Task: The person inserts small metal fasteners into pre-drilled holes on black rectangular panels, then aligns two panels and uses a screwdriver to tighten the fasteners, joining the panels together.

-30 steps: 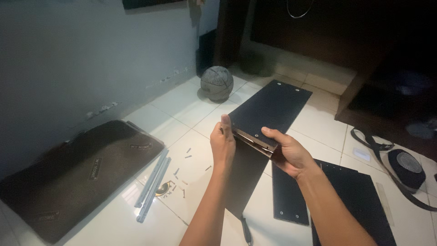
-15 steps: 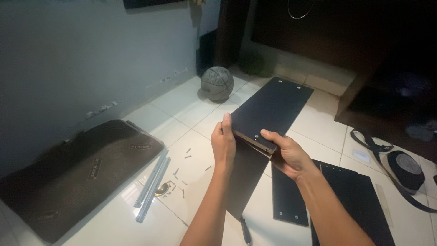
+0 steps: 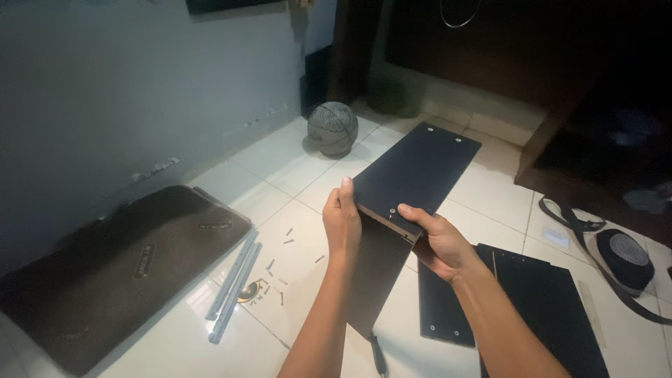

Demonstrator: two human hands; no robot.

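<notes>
Left hand (image 3: 341, 222) and right hand (image 3: 437, 243) each held a tight grip on the dark board's (image 3: 413, 168) near edge; the board extended toward 1 o'clock above the floor (image 3: 294, 168).

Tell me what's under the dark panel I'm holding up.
Under the dark panel a second board hangs down, edge to edge. White floor tiles and a screwdriver tip show below. Whatever lies directly behind the boards is covered.

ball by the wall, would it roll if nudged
Probably yes: the ball is round and sits free on smooth glossy floor tiles. It would likely stop soon against the wall close behind. Its weight cannot be judged.
</notes>
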